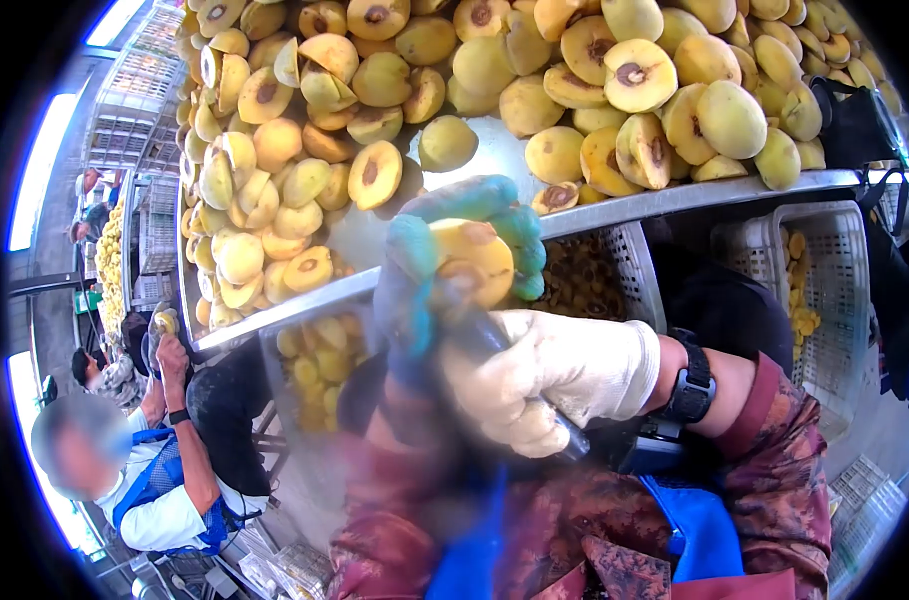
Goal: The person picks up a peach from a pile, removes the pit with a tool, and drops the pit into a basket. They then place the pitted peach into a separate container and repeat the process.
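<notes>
My left hand [406,262], in a teal and dark glove, is curled around a cut fruit [486,258], its fingers along the far and right sides and the yellow flesh facing up at me. My right hand [549,375], in a white glove, is closed around the dark handle of a tool [571,438]. The handle's butt sticks out on the near side of my fist, and the other end reaches up to the fruit, where blur hides just how it meets the flesh. I have both hands close together over the near edge of the counter [664,203]. A black watch [692,385] is strapped on my right wrist, its face too small to read.

Beyond my hands, the counter carries a heap of yellow fruit [639,76], many of them halves with brown centres showing. Below its edge, a white crate [638,270] holds small brown pieces [574,285]; to its left, a tub [274,365] holds more yellow fruit, and at the right another crate [836,290] has yellow pieces [802,320] in it. On the left, a co-worker [159,485] in a white top and blue apron sits with a fruit in hand.
</notes>
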`<state>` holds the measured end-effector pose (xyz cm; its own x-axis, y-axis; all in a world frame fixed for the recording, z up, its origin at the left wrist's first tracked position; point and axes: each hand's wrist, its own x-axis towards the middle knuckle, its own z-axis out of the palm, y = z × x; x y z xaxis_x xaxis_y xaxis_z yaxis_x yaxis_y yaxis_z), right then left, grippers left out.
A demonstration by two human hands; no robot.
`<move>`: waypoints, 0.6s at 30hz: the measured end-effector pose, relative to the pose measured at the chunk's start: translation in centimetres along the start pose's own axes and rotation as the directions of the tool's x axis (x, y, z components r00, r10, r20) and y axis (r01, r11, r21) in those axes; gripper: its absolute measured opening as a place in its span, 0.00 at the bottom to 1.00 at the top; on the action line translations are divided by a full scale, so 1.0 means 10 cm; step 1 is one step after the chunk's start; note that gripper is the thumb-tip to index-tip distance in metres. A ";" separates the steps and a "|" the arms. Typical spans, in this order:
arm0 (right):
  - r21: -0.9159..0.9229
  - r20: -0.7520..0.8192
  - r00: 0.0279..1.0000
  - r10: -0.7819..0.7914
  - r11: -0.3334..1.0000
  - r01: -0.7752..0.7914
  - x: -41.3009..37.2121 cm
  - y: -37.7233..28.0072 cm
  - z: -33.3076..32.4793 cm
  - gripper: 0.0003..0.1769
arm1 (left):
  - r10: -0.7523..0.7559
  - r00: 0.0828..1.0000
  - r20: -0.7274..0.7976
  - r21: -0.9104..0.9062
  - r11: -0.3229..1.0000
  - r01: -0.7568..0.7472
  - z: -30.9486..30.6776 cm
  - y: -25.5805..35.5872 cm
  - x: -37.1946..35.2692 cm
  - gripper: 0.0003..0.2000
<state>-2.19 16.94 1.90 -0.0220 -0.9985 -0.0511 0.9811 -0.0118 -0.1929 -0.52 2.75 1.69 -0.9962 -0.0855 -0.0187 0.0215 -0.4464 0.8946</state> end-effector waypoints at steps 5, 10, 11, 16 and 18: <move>-0.392 -0.232 0.972 -0.028 0.918 -0.067 -0.01 -0.11 0.08 0.11 | 0.033 0.999 -0.007 -0.006 0.999 -0.033 -0.05 0.07 0.02 0.25; -0.969 -0.245 0.800 -0.548 0.127 -0.210 0.02 -0.08 0.01 0.20 | 0.052 0.999 -0.002 0.113 0.992 -0.051 -0.09 0.10 0.01 0.25; -0.961 -0.080 0.765 -0.639 -0.155 -0.230 0.03 -0.02 -0.08 0.20 | 0.087 0.996 -0.025 0.223 0.972 -0.079 -0.14 0.09 0.01 0.22; -0.523 0.312 0.696 -0.647 -0.728 -0.442 -0.01 0.05 -0.23 0.12 | 0.137 0.990 -0.031 0.711 0.699 -0.074 -0.13 0.22 -0.10 0.20; -0.449 0.189 0.769 -0.611 -0.750 -0.486 0.04 0.09 -0.26 0.10 | -0.001 0.990 -0.144 0.656 0.749 0.096 -0.20 0.36 -0.27 0.23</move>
<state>-1.85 16.71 -0.78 -0.5800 -0.7705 0.2643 -0.8114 0.5180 -0.2706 2.40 -0.44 4.04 -0.9736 -0.2121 -0.0841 -0.1356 0.2413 0.9609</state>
